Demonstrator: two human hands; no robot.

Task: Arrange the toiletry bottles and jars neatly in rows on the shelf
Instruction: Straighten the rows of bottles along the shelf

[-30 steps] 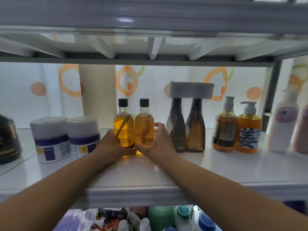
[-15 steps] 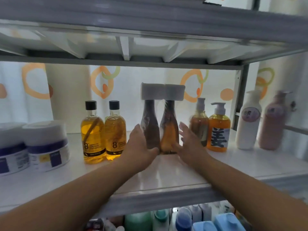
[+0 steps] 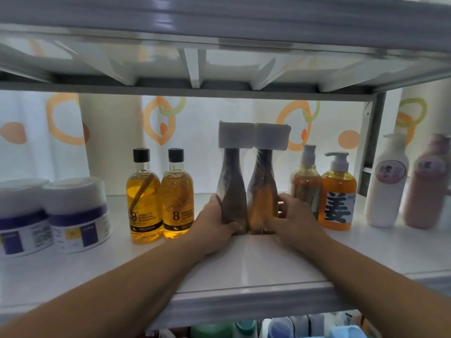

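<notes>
Two tall brown bottles with square white caps stand side by side mid-shelf, the left brown bottle (image 3: 230,189) and the right brown bottle (image 3: 263,189). My left hand (image 3: 214,222) wraps the base of the left one, and my right hand (image 3: 291,219) presses the base of the right one. Left of them stand two yellow ginseng shampoo bottles (image 3: 159,193) with black caps, and two white jars (image 3: 52,213) with purple bands. To the right are two orange pump bottles (image 3: 324,189). All rest on the white shelf (image 3: 244,269).
A white pump bottle (image 3: 386,181) and a pink bottle (image 3: 425,184) stand outside the shelf post (image 3: 372,142) at the right. An upper shelf (image 3: 219,32) hangs low overhead. Several bottles (image 3: 280,329) crowd the level below.
My hands left the two yellow shampoo bottles, moved right, and closed on the bases of the two brown bottles. The view has shifted slightly with them.
</notes>
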